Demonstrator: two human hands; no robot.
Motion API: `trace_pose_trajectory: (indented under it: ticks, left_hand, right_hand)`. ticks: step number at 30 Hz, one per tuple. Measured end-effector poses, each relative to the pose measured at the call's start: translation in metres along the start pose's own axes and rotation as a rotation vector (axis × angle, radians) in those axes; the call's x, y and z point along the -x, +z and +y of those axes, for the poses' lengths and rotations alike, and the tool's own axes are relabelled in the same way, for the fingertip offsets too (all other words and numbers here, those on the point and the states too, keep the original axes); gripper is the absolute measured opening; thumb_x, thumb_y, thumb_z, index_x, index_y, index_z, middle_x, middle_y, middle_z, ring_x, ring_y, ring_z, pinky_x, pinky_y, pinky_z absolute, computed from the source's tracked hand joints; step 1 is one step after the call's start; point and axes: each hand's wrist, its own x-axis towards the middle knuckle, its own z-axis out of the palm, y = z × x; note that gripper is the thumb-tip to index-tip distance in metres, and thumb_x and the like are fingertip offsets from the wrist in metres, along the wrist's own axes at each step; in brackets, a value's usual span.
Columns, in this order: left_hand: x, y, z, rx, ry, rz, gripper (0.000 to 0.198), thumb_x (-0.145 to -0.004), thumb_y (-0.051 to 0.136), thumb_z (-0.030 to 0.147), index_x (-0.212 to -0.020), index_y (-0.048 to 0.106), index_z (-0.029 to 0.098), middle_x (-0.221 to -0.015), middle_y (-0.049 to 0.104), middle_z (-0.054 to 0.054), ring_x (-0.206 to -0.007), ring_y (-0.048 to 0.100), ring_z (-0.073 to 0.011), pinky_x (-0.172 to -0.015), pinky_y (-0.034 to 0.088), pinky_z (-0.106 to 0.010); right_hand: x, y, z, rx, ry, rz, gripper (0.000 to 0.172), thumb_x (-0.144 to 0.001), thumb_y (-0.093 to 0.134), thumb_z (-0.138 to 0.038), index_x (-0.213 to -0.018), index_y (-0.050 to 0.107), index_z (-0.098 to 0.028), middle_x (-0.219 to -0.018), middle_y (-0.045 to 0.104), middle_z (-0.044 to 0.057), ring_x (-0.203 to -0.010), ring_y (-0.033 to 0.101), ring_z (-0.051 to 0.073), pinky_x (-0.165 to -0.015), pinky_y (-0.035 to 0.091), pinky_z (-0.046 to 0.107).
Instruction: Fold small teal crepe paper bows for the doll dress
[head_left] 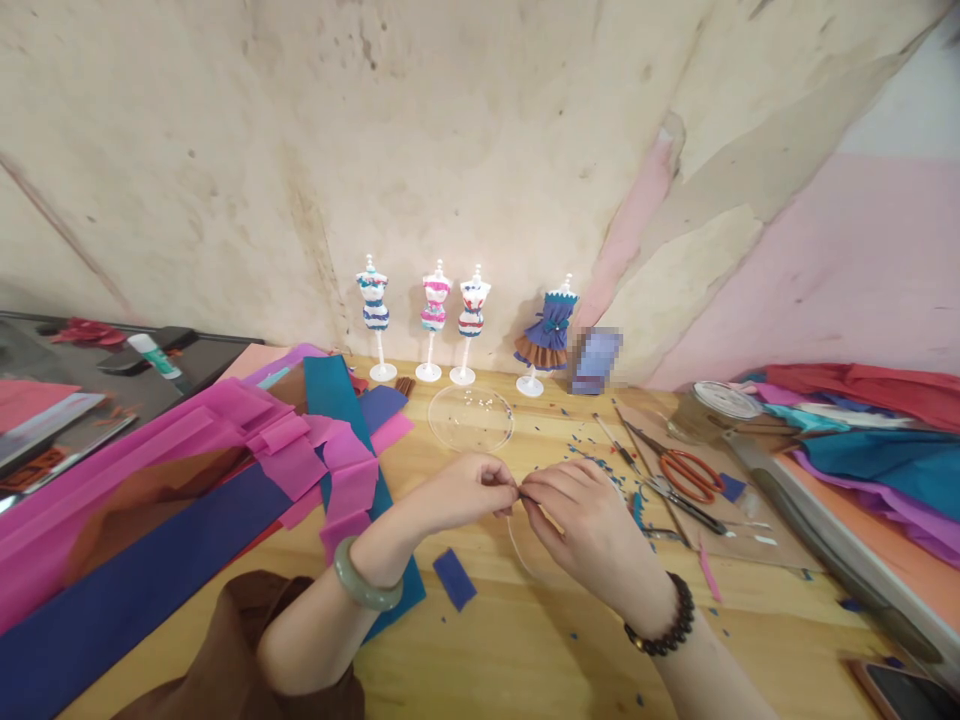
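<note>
My left hand (469, 492) and my right hand (589, 525) meet above the wooden table, fingertips pinched together. A tiny dark bit shows between them, too small to make out. Beneath the right hand lies the curved edge of a clear round plate, mostly hidden. A small dark blue piece of crepe-like paper (454, 580) lies in front of the left hand. Behind the hands is another clear round plate (471, 445) with small white bits on it. A mini dress form in a blue and brown ruffled dress (556, 325) stands against the wall.
Three more small dress forms (433, 305) line the wall. Pink, blue and teal paper strips (217, 440) cover the left side. Orange-handled scissors (688, 472), pliers (694, 508) and blue scraps lie to the right. A phone (900, 690) sits at the near right.
</note>
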Motion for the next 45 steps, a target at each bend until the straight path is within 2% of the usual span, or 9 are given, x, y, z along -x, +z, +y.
trace_pose_trajectory:
  ticks: [11, 15, 19, 23, 26, 28, 33, 38, 45]
  left_hand:
    - [-0.004, 0.001, -0.010, -0.156, 0.105, 0.036, 0.018, -0.073, 0.053, 0.028, -0.075, 0.067, 0.016, -0.072, 0.065, -0.002, -0.070, 0.059, -0.0152, -0.063, 0.045, -0.024]
    - [-0.004, -0.001, -0.010, -0.106, 0.106, 0.084, 0.015, -0.071, 0.056, 0.027, -0.072, 0.065, 0.016, -0.070, 0.065, -0.001, -0.067, 0.058, -0.0148, -0.061, 0.044, -0.024]
    - [-0.003, -0.010, -0.006, -0.110, 0.085, 0.206, 0.012, -0.070, 0.054, 0.025, -0.066, 0.062, 0.016, -0.065, 0.063, -0.001, -0.064, 0.057, -0.0146, -0.058, 0.041, -0.024]
    - [-0.004, -0.018, -0.007, -0.160, 0.079, 0.366, 0.015, -0.072, 0.053, 0.028, -0.065, 0.061, 0.017, -0.062, 0.062, 0.000, -0.060, 0.056, -0.0143, -0.054, 0.038, -0.024]
    - [-0.006, -0.020, -0.009, -0.144, 0.095, 0.401, 0.015, -0.072, 0.053, 0.028, -0.066, 0.060, 0.017, -0.063, 0.062, 0.000, -0.060, 0.056, -0.0137, -0.055, 0.039, -0.024]
    - [-0.006, -0.019, -0.010, -0.143, 0.104, 0.404, 0.015, -0.073, 0.053, 0.028, -0.065, 0.060, 0.017, -0.064, 0.063, 0.000, -0.061, 0.056, -0.0134, -0.056, 0.039, -0.024]
    - [-0.007, -0.018, -0.007, -0.178, 0.114, 0.427, 0.016, -0.074, 0.052, 0.028, -0.063, 0.058, 0.018, -0.062, 0.063, -0.001, -0.061, 0.055, -0.0137, -0.054, 0.038, -0.024]
    - [-0.010, -0.017, -0.010, -0.176, 0.118, 0.416, 0.015, -0.073, 0.053, 0.029, -0.065, 0.059, 0.018, -0.064, 0.065, -0.002, -0.062, 0.058, -0.0151, -0.055, 0.040, -0.024]
    - [-0.016, -0.019, -0.022, -0.155, 0.098, 0.373, 0.017, -0.074, 0.052, 0.030, -0.066, 0.060, 0.017, -0.064, 0.064, -0.001, -0.062, 0.059, -0.0152, -0.058, 0.042, -0.026]
  right_hand:
    - [0.001, 0.003, -0.001, 0.019, 0.003, 0.035, 0.022, -0.087, 0.050, -0.010, -0.075, 0.067, -0.016, -0.075, 0.070, 0.005, -0.075, 0.062, 0.018, -0.079, 0.040, 0.036]
    - [0.003, 0.004, 0.005, 0.025, 0.033, 0.011, 0.020, -0.089, 0.050, -0.015, -0.096, 0.068, -0.015, -0.094, 0.072, 0.009, -0.087, 0.064, 0.022, -0.082, 0.044, 0.039]
    - [0.010, 0.007, 0.024, 0.018, 0.154, 0.070, 0.030, -0.091, 0.048, -0.021, -0.117, 0.061, -0.013, -0.112, 0.068, 0.015, -0.103, 0.061, 0.026, -0.088, 0.047, 0.043]
    - [0.014, 0.018, 0.039, 0.005, 0.224, -0.011, 0.023, -0.090, 0.045, -0.015, -0.096, 0.068, -0.017, -0.096, 0.071, 0.011, -0.090, 0.063, 0.025, -0.081, 0.050, 0.040]
    - [0.015, 0.029, 0.037, 0.012, 0.251, -0.181, 0.020, -0.088, 0.049, -0.012, -0.081, 0.067, -0.018, -0.081, 0.069, 0.008, -0.078, 0.063, 0.022, -0.072, 0.048, 0.035]
    - [0.014, 0.037, 0.033, 0.030, 0.291, -0.226, 0.019, -0.087, 0.051, -0.013, -0.078, 0.066, -0.018, -0.077, 0.068, 0.006, -0.075, 0.062, 0.022, -0.069, 0.047, 0.033]
    - [0.017, 0.058, 0.031, -0.021, 0.415, -0.153, 0.015, -0.090, 0.050, -0.016, -0.088, 0.065, -0.014, -0.087, 0.067, 0.009, -0.080, 0.060, 0.022, -0.074, 0.046, 0.032]
    - [0.023, 0.075, 0.037, 0.005, 0.373, -0.148, 0.022, -0.088, 0.048, -0.009, -0.100, 0.067, -0.013, -0.098, 0.068, 0.012, -0.094, 0.055, 0.027, -0.086, 0.043, 0.040]
    - [0.023, 0.075, 0.041, -0.127, 0.406, -0.158, 0.023, -0.089, 0.048, -0.015, -0.080, 0.069, -0.017, -0.085, 0.070, 0.010, -0.084, 0.056, 0.026, -0.082, 0.043, 0.041]
